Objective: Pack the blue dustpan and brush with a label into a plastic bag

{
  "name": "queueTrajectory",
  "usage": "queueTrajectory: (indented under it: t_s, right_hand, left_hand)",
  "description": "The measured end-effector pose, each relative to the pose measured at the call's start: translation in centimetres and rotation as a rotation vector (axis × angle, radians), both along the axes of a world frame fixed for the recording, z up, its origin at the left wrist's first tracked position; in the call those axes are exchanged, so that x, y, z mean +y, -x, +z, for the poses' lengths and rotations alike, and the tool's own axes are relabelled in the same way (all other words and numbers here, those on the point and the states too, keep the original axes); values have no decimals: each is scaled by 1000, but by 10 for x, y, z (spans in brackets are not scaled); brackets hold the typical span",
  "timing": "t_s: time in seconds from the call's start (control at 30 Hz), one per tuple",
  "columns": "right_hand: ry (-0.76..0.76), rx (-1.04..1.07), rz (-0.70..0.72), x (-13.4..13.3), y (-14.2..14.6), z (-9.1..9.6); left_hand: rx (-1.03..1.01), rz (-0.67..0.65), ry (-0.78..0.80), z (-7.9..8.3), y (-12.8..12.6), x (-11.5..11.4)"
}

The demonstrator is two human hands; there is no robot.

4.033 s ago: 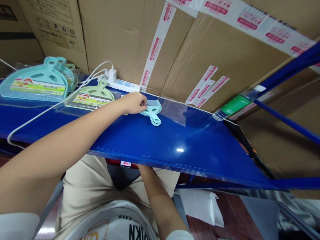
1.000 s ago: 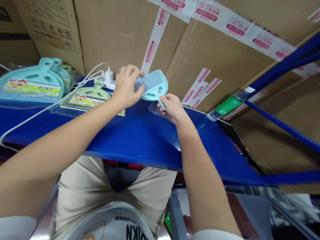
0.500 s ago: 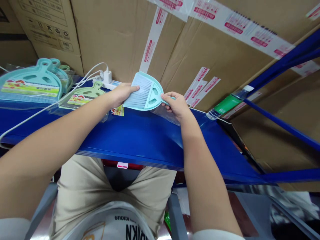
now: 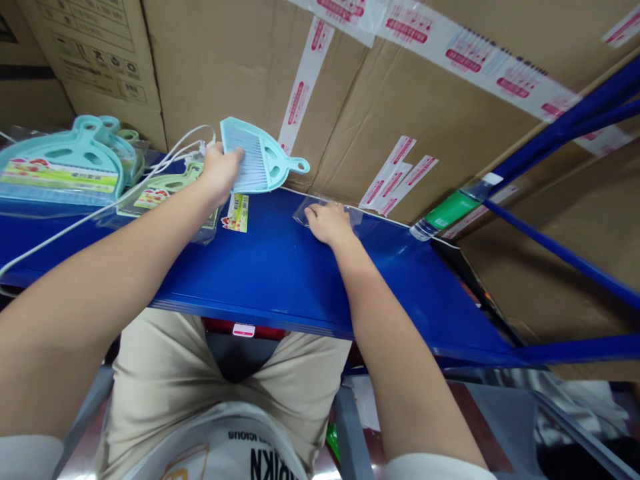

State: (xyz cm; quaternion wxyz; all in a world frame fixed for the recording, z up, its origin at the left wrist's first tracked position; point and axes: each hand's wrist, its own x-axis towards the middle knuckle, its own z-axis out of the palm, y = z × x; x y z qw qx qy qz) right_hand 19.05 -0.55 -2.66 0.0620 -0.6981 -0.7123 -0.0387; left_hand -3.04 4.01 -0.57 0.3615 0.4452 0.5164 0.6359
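My left hand grips a light-blue mini dustpan with a small brush nested in it. Its thumb presses on the pale bristles, and the handle loop points right. The set is held above the back of the blue shelf. My right hand is down at the shelf's rear edge, with its fingers curled onto a clear plastic bag. A yellow printed card lies just below the dustpan. Left of it is a green dustpan set in clear wrapping, partly behind my left forearm.
Wrapped light-blue dustpan sets are stacked at the left of the blue shelf. White cables cross there. A green-labelled bottle leans at the right, near the blue metal frame. Taped cardboard boxes stand behind.
My left hand has moved left with the dustpan and brush. My right hand has let go of the handle and dropped onto the plastic bag on the shelf.
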Motion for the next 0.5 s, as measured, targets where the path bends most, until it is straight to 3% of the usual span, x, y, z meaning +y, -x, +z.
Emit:
queueTrajectory:
  t_s: [0.23, 0.5]
  right_hand:
    - [-21, -162, 27, -4, 15, -1]
    - [-91, -135, -14, -10, 11, 10]
  left_hand:
    - [146, -62, -39, -12, -5, 9]
    - [165, -42, -30, -10, -7, 1]
